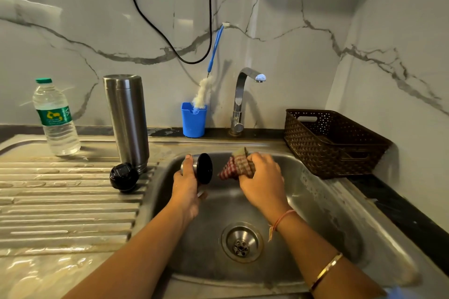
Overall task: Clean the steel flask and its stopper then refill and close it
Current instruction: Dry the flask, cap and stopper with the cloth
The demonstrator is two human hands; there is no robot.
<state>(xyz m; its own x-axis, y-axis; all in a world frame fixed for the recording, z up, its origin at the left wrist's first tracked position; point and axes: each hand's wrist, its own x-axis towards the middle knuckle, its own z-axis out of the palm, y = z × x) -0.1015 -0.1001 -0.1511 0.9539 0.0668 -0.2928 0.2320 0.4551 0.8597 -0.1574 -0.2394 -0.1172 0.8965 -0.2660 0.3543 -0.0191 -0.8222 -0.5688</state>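
Hands both worked over the sink basin. Left hand (pixel 185 185) was curled round a small steel cap (pixel 202 168), held on its side with its black end turned toward the other hand. Right hand (pixel 261 177) was bunched round a red-checked cloth (pixel 237 165), fingers closed over it. Cloth sat just beside the cap's black end; contact could not be made out.

Steel sink (pixel 328 213) filled the middle of the view, with a ribbed, wet draining bench (pixel 60 201) to its left. Round drain (pixel 241 241) lay in the basin floor, below the hands.

Brown perforated basket (pixel 315 150) stood on the bench right of the sink, against the marble wall.

Steel flask (pixel 127 119) stood upright and uncapped at the back of the draining bench, near the sink's left rim. Clear water bottle (pixel 57 121), green cap and label, stood upright to the flask's left, well apart from it.

Chrome tap (pixel 240 99) rose behind the basin, spout turned right. Left of it sat a blue holder (pixel 193 121) with a white bottle brush (pixel 202 92) standing in it, blue handle leaning on the wall. Black cable (pixel 155 26) looped down the wall above.

Black stopper (pixel 124 177) rested on the ribs just in front of the flask's base.

Right forearm carried a gold bangle (pixel 325 270); an orange thread (pixel 279 222) circled the wrist.
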